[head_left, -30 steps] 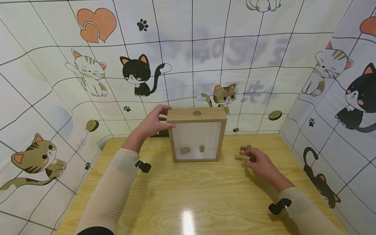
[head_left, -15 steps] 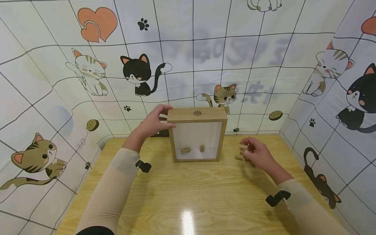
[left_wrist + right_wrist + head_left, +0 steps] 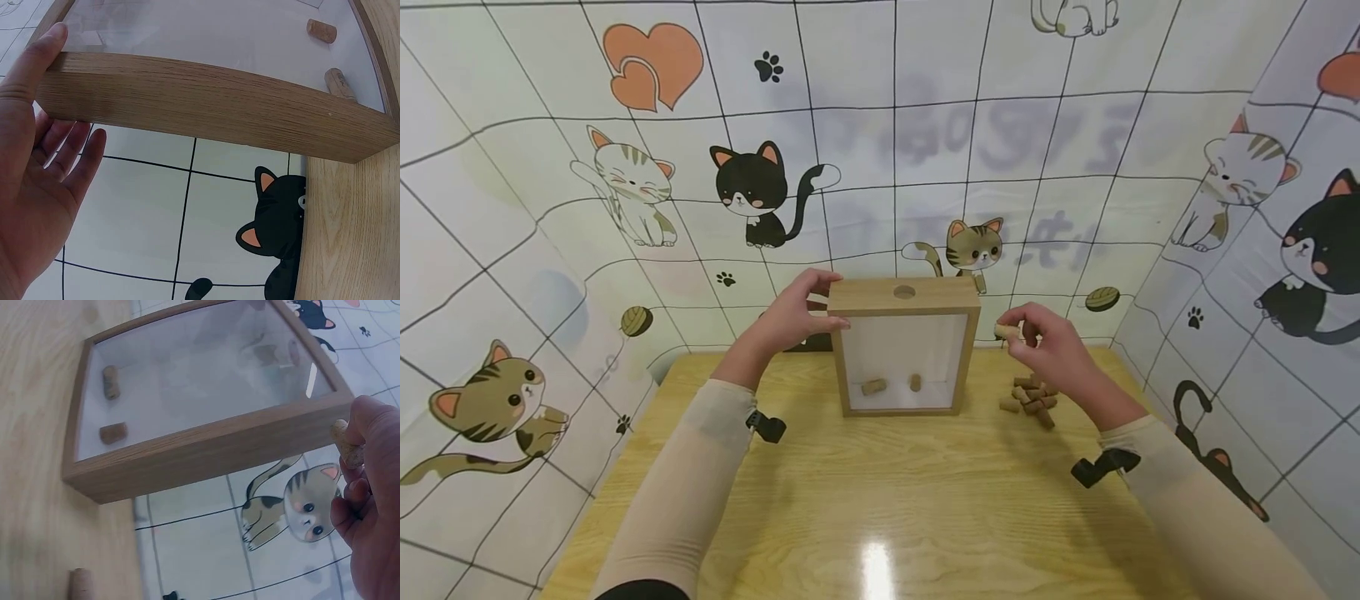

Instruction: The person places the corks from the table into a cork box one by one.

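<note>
A wooden shadow box point(image 3: 903, 358) with a clear front and a round hole point(image 3: 904, 292) in its top stands upright on the table. Two corks lie inside on its floor: one cork point(image 3: 873, 387) on its side, another cork point(image 3: 915, 382) at the right. My left hand point(image 3: 793, 312) grips the box's upper left corner, thumb on the front and fingers behind. To the right of the box, my right hand point(image 3: 1051, 346) pinches a cork point(image 3: 347, 444) between thumb and fingers, raised near the height of the top and apart from it. Below that hand lies a pile of corks point(image 3: 1033, 402).
The wooden table point(image 3: 880, 492) reaches back to a wall sheet point(image 3: 865, 183) printed with cats and grid lines. A similar sheet closes off both sides. Something dark point(image 3: 815, 342) shows behind the box, mostly hidden.
My right hand has picked a cork from the pile and lifted it up and left toward the box. The left hand and the box stay in place.
</note>
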{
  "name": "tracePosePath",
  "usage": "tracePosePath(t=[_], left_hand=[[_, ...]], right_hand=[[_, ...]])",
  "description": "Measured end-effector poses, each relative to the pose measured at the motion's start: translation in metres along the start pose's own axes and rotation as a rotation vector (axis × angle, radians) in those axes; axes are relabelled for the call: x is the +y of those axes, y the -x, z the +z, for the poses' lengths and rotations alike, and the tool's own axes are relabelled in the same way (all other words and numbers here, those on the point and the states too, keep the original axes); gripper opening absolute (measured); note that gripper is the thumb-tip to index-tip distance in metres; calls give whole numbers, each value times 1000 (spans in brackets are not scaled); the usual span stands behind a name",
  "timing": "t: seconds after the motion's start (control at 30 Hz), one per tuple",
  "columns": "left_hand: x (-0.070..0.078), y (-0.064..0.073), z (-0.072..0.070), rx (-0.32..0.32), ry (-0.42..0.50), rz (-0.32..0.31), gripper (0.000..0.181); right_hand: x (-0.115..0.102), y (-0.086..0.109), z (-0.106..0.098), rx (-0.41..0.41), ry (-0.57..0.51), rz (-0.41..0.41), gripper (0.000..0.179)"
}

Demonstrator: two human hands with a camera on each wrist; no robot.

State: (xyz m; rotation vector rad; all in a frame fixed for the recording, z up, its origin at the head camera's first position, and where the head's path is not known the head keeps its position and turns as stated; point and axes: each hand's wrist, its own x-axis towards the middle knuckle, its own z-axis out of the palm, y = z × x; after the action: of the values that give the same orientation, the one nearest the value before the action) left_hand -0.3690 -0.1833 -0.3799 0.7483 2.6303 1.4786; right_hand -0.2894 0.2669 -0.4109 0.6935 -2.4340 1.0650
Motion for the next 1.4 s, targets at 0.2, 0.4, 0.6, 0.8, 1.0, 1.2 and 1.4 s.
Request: tracePosePath(t=[0.2,0.4,0.6,0.8,1.0,1.2,1.4], left_hand=[[0,0,1,-3,11,-2,83],[2,1,2,0,17,4,83],[2,1,1,1,23,3,84],[0,2,0,11,17,0,83],[-2,0,1,5,12,16,83],[-3,-1,1,8,-1,18,82],[-2,-1,0,8,-6,23,81]], right_hand=[[-13,-20,-7,5,3,-46,17],[-24,-40,-10,7,-27,-102,29],[-37,-55,-11,15,-28,-154,33],[-52,-73,-4,-16,-66,-190,27],[-61,-90,8,-58,-76,-176,19],[-71,-103,18,-98,-53,-143,18],[-75,-113,26,-125,-72,-155,15]])
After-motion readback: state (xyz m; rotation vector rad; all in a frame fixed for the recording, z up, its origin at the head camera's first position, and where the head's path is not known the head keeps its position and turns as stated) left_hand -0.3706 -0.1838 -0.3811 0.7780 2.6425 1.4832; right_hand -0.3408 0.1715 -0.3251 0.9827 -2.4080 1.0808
